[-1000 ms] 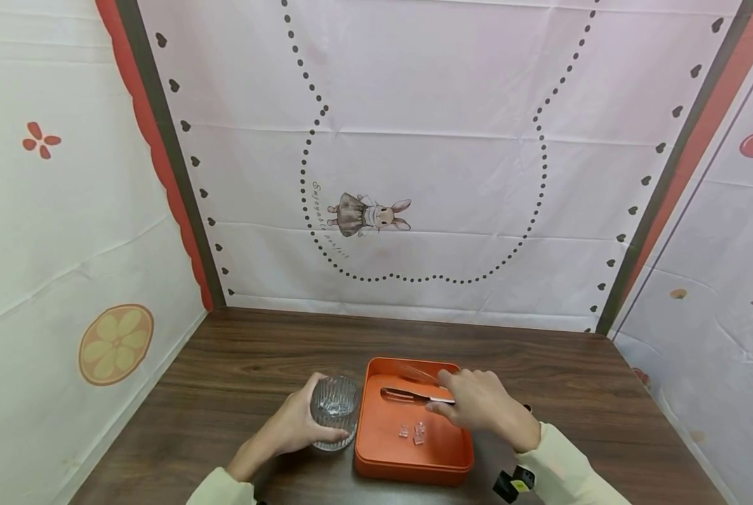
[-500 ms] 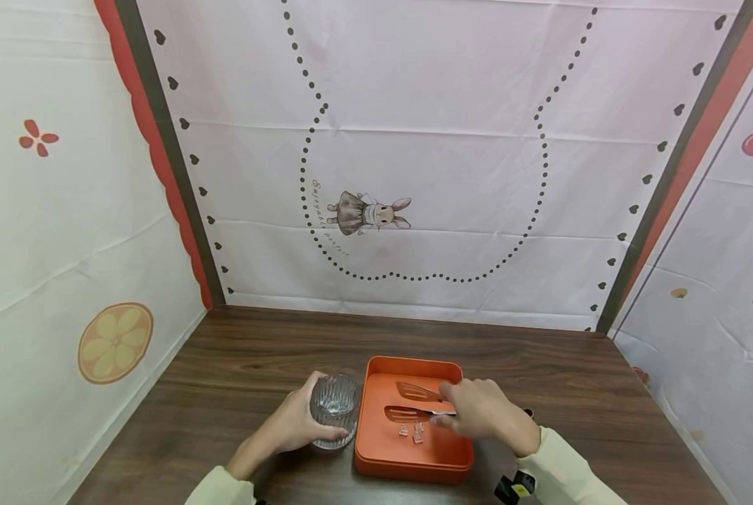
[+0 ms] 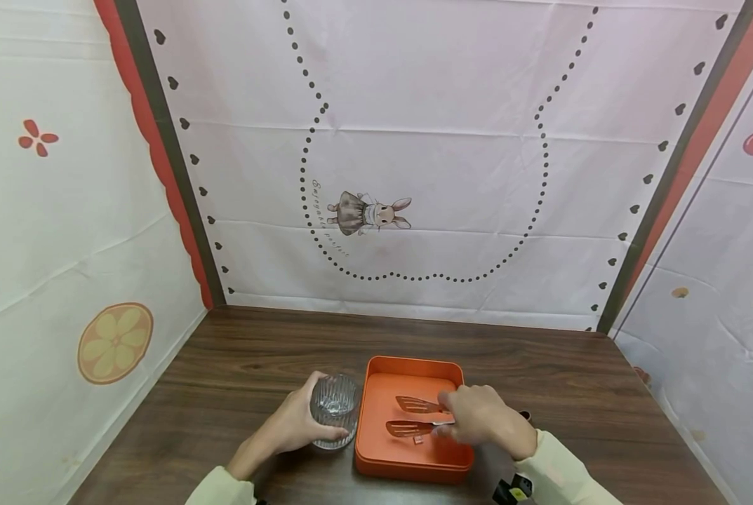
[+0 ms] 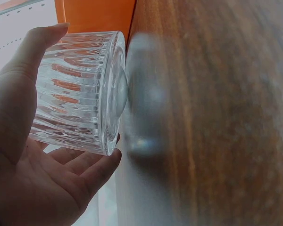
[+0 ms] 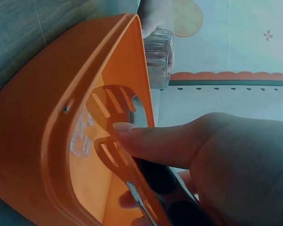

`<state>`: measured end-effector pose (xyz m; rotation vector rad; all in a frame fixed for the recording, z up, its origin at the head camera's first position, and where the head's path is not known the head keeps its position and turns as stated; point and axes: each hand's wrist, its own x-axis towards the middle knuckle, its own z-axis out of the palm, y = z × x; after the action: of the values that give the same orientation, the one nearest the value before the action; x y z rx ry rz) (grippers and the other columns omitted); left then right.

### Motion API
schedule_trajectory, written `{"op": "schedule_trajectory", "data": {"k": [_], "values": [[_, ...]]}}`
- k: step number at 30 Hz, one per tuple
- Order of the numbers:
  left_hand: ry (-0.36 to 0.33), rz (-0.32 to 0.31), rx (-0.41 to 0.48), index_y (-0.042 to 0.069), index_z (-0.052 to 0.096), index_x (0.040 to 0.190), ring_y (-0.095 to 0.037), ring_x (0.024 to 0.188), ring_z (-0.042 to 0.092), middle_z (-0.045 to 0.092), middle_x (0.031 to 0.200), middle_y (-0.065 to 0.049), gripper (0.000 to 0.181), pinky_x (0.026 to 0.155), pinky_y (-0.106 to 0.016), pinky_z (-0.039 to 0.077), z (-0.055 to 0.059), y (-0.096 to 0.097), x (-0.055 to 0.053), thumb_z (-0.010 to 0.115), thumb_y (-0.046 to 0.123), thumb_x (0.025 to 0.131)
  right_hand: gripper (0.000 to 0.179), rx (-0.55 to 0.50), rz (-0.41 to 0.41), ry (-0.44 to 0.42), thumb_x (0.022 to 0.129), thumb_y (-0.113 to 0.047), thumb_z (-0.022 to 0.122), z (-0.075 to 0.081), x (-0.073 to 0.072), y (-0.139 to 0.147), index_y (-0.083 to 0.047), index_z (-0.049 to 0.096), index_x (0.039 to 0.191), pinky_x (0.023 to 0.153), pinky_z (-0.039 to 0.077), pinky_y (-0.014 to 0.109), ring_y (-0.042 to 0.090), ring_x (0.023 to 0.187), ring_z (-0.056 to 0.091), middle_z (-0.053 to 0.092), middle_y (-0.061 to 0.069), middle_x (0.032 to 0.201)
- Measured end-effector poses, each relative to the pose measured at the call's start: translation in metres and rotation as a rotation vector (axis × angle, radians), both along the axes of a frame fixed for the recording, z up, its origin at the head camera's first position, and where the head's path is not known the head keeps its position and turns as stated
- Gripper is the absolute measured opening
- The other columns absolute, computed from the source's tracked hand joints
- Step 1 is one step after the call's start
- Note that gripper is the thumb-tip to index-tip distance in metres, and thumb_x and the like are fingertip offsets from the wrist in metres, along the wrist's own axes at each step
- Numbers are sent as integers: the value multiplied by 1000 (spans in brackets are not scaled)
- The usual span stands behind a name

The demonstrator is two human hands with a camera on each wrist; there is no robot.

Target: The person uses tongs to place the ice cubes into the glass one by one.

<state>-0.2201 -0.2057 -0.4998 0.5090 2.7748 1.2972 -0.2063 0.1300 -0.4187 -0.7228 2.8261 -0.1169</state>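
My left hand (image 3: 295, 422) holds a clear ribbed glass (image 3: 335, 407) just left of an orange box (image 3: 408, 468). In the left wrist view the thumb and fingers lie on either side of the glass (image 4: 75, 94). Over the box, my right hand (image 3: 480, 417) grips a pair of tongs (image 3: 408, 428) with two slotted, orange-looking heads spread apart. The right wrist view shows the thumb pressing one arm of the tongs (image 5: 114, 106). Small clear cubes (image 5: 80, 140) lie on the box floor beside the heads; in the head view one cube (image 3: 418, 440) peeks out below the nearer head.
A dark wood table (image 3: 256, 351) carries the box and glass. A patterned white cloth (image 3: 439, 175) hangs behind, with more cloth at both sides. The raised walls of the box surround the cubes.
My right hand has brought the tongs toward the near side of the box, and the heads now partly cover the cubes. The left hand and glass have stayed put.
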Motion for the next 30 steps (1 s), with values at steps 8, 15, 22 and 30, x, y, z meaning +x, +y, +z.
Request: {"op": "schedule_trajectory", "data": {"k": [8, 15, 22, 30], "values": [[-16, -2, 6, 12, 41, 134, -13, 88, 61, 64, 102, -2, 95, 76, -33, 50, 0, 0, 1, 92, 49, 62, 26, -9, 30, 42, 84, -40, 77, -5, -2, 1, -19, 64, 92, 52, 40, 33, 10, 55, 48, 51, -9, 65], [-8, 3, 8, 14, 41, 133, -13, 88, 61, 65, 101, -1, 95, 76, -33, 50, 0, 0, 1, 92, 50, 61, 26, -30, 65, 127, 84, -33, 78, -10, -3, 0, -22, 55, 75, 50, 36, 31, 9, 53, 44, 45, -9, 61], [11, 3, 13, 14, 43, 131, -13, 87, 61, 64, 100, -1, 93, 76, -32, 51, -1, 0, 1, 92, 49, 61, 30, -61, 72, 174, 86, -30, 76, -14, -3, -1, -22, 52, 70, 48, 35, 31, 10, 51, 42, 43, -8, 59], [-1, 0, 18, 14, 42, 131, -12, 87, 61, 64, 101, -1, 93, 75, -31, 51, 0, 0, 1, 92, 49, 61, 28, -93, 59, 179, 87, -31, 75, -22, -4, -4, -21, 52, 73, 47, 32, 31, 10, 50, 41, 42, -8, 58]]}}
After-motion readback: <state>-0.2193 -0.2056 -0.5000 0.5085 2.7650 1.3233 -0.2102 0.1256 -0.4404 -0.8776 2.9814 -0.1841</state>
